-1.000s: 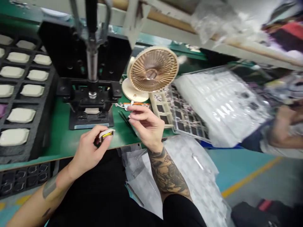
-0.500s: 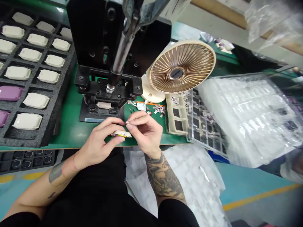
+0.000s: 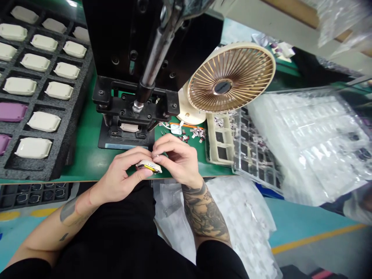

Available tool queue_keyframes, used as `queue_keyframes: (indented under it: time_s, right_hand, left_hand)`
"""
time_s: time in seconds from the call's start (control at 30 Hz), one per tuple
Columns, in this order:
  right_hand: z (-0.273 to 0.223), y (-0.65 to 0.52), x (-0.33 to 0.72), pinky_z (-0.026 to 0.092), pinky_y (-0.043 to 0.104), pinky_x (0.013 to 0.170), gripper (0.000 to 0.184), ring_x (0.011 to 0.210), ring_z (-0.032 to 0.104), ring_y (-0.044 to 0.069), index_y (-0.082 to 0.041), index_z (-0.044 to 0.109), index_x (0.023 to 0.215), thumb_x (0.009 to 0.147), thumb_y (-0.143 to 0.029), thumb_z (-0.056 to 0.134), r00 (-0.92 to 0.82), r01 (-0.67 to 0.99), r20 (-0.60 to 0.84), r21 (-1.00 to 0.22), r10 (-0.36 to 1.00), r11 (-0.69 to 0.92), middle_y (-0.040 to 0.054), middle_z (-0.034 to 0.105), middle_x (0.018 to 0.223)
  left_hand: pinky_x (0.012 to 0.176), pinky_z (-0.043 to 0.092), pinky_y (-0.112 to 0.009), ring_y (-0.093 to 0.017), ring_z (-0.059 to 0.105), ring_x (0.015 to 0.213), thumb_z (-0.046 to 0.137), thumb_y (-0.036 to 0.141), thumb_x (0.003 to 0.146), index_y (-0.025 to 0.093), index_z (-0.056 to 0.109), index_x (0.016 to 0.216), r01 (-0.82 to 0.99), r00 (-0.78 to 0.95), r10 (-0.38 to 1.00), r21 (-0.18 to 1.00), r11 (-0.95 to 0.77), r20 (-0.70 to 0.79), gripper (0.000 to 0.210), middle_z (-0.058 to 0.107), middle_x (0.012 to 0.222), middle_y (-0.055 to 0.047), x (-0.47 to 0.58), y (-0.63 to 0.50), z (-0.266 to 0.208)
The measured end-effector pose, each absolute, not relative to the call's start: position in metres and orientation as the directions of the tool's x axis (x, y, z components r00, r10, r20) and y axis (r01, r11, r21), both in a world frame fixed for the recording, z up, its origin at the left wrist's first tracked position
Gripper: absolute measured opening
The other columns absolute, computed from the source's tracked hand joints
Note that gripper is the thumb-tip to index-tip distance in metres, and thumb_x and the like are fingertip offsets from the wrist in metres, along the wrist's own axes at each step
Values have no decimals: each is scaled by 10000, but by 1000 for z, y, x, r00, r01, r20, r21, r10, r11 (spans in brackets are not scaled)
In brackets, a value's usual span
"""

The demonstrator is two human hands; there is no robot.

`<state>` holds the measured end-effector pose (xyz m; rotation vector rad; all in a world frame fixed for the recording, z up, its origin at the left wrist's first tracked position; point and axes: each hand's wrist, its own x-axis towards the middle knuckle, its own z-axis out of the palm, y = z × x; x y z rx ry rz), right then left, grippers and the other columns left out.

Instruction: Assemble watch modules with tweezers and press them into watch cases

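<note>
Between the fingers and thumb of my left hand (image 3: 123, 174) is a small white device casing (image 3: 149, 166), tilted, with yellow and dark parts showing along its lower side. My right hand (image 3: 178, 159) is beside it, thumb and index finger pinched together just above the casing's right end. Whatever sits in that pinch is a tiny pale piece, too small to name. Directly behind my hands stands a black press (image 3: 136, 104) with a metal shaft. Another pale casing (image 3: 129, 127) lies in the fixture under it.
A black foam tray (image 3: 65, 143) with white and purple casings lies left. Behind my right hand are small loose parts (image 3: 198, 133), a fan (image 3: 231, 79) and a cream compartment box (image 3: 213, 145). Plastic-wrapped clear trays (image 3: 314, 143) reach over the bench's right edge.
My right thumb and index finger have shifted slightly down toward the casing. The casing has tipped a little in my left hand, showing more yellow. The camera view has shifted slightly.
</note>
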<state>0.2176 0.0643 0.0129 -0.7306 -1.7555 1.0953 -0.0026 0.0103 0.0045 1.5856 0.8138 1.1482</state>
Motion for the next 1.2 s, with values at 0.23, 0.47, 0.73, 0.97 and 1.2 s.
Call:
queue_keyframes:
  time_s: [0.23, 0.47, 0.73, 0.97, 1.2]
  right_hand:
    - [15, 48, 209, 660, 409, 741, 61, 833, 773, 222, -300, 862, 1037, 990, -263, 853, -91, 120, 512, -846, 854, 520, 35, 802, 897]
    - [18, 44, 201, 665, 420, 759, 278, 845, 787, 226, -308, 869, 1103, 927, -92, 865, -228, 106, 602, -766, 765, 634, 28, 835, 952]
    - [15, 40, 206, 689, 447, 881, 282, 1025, 777, 252, -336, 856, 1210, 965, -195, 861, -281, 159, 554, -778, 784, 607, 65, 798, 1154]
    - [11, 33, 208, 695, 477, 1017, 635, 1193, 765, 294, -328, 649, 1577, 983, -266, 866, -433, 354, 537, -638, 724, 684, 115, 758, 1345]
    - [7, 41, 214, 715, 482, 867, 521, 1051, 801, 308, -278, 723, 1469, 969, -233, 863, -549, 392, 667, -326, 503, 860, 101, 832, 1162]
  left_hand:
    - [830, 558, -325, -198, 745, 932, 760, 285, 1084, 225, 809, 1162, 142, 205, 946, 949, -282, 250, 110, 821, 1057, -53, 4, 5, 1]
    - [780, 521, -292, -151, 668, 824, 760, 265, 1081, 206, 790, 1103, 162, 193, 938, 934, -319, 287, 70, 746, 931, -18, 5, 4, 3]
    - [770, 527, -283, -151, 663, 808, 789, 272, 1058, 206, 801, 1071, 139, 142, 951, 946, -292, 273, 68, 751, 914, -15, 7, 5, 2]
    - [689, 501, -280, -157, 636, 747, 755, 337, 1063, 188, 786, 1011, -4, 132, 984, 992, -123, 123, 161, 737, 860, -18, 3, 6, 3]
    - [737, 488, -273, -140, 610, 778, 694, 301, 1100, 191, 740, 1021, 123, 207, 968, 978, -170, 142, 143, 704, 871, 3, -1, 8, 1]
